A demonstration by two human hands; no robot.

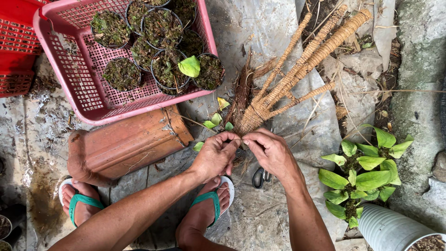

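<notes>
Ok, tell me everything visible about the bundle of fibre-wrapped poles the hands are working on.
The bundle of tan, coir-wrapped poles lies on the grey ground sheet, fanning out towards the upper right. Its near ends are gathered tight at a frayed, fibrous base, where the left hand and right hand pinch it. Small green leaves lie beside that base.

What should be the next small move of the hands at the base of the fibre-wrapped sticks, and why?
Probably pull the binding snug. Both the left hand and the right hand pinch at the lower end of the bundle of fibre-wrapped sticks, whose tops fan apart. What they pinch is too small to tell. The scissors lie unused below.
</notes>
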